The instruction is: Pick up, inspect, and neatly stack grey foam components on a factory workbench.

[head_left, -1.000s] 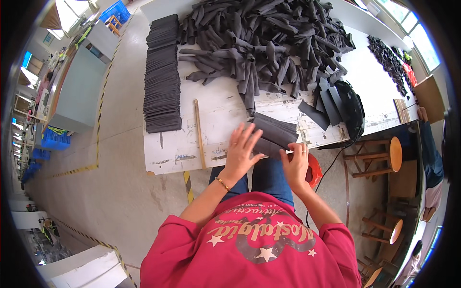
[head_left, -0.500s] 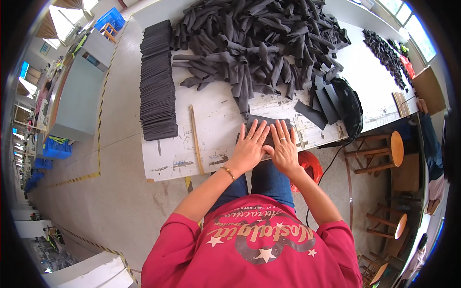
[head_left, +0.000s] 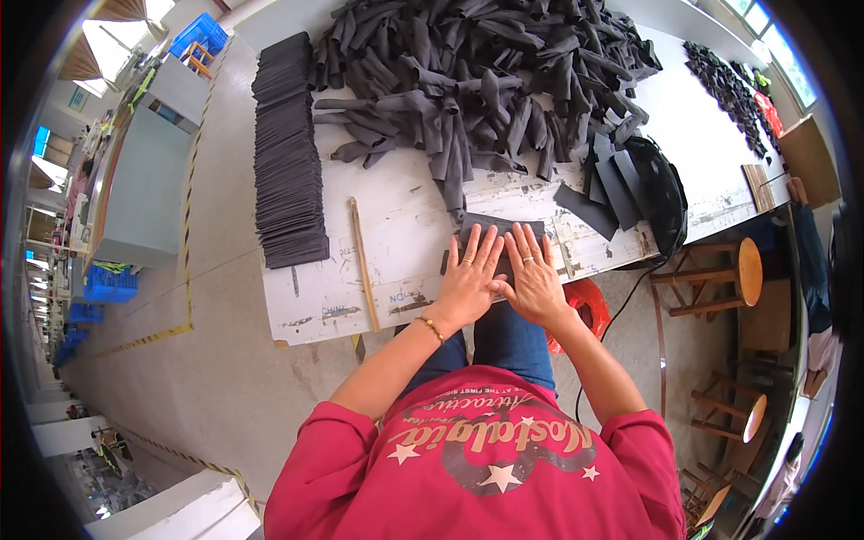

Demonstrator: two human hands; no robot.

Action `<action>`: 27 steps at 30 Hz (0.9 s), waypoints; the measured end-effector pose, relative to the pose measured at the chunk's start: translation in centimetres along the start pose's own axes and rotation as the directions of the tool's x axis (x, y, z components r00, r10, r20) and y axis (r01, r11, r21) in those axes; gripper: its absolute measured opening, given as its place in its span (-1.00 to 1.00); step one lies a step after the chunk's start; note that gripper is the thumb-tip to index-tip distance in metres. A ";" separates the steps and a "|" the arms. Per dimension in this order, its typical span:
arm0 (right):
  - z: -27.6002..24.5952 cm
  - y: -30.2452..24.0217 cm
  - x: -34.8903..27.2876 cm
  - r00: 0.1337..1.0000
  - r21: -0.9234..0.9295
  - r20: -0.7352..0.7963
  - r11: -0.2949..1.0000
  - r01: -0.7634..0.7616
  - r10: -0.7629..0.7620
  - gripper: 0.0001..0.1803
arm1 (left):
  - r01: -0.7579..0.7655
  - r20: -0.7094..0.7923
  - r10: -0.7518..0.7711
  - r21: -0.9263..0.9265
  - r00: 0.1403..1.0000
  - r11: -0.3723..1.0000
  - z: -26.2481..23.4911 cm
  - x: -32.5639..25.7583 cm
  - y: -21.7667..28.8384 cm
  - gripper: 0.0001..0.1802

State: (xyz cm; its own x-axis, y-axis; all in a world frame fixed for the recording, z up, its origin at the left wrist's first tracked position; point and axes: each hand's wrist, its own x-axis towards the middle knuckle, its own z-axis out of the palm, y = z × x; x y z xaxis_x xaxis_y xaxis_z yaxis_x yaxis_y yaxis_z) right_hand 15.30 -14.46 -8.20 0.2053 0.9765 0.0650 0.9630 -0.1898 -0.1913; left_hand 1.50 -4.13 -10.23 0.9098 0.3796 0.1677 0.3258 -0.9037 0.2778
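Observation:
My left hand [head_left: 470, 277] and my right hand [head_left: 534, 273] lie flat side by side, fingers spread, pressing down on a dark grey fabric piece [head_left: 500, 229] near the front edge of the white worktable [head_left: 396, 225]. Beyond it a big heap of loose dark grey fabric pieces [head_left: 486, 81] covers the middle of the table. A neat stack of flat dark pieces [head_left: 288, 157] runs along the table's left side. A thin wooden stick [head_left: 364, 263] rests on the table left of my hands.
Several flat dark pieces [head_left: 598, 193] and a black round object [head_left: 661, 193] sit to the right of my hands. Another dark pile [head_left: 729, 85] is at the far right. Wooden stools [head_left: 720, 279] stand right of me, and a red bag [head_left: 585, 301] is under the table.
A second ago my hands were apart, the right one holding a small tool above the piece. Both now rest flat on the fabric, smoothing it.

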 end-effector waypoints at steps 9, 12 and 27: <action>-1.5 -0.5 -0.4 0.999 -0.004 0.001 0.999 -0.044 0.044 -0.03 | 0.004 -0.041 -0.006 -0.057 0.999 0.998 -2.5 0.4 0.5 -0.28; -2.3 -0.5 -0.5 0.996 0.015 -0.082 1.000 -0.026 0.027 -0.13 | 0.048 -0.254 -0.091 -0.170 0.963 0.984 -3.4 2.2 -1.1 -0.45; -1.2 14.5 1.3 0.908 -0.036 -0.319 0.953 -0.300 0.274 -0.74 | 0.577 -0.164 -0.778 -0.583 0.606 0.572 -0.8 10.2 -10.5 -0.69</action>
State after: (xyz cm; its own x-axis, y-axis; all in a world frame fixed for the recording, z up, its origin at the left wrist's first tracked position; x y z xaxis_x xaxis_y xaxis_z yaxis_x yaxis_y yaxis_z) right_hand 29.70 -16.06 -9.73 0.5054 0.8018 0.3188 0.8627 -0.4774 -0.1670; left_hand 7.15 9.35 -10.72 0.2561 0.9658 0.0403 0.5617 -0.1826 0.8070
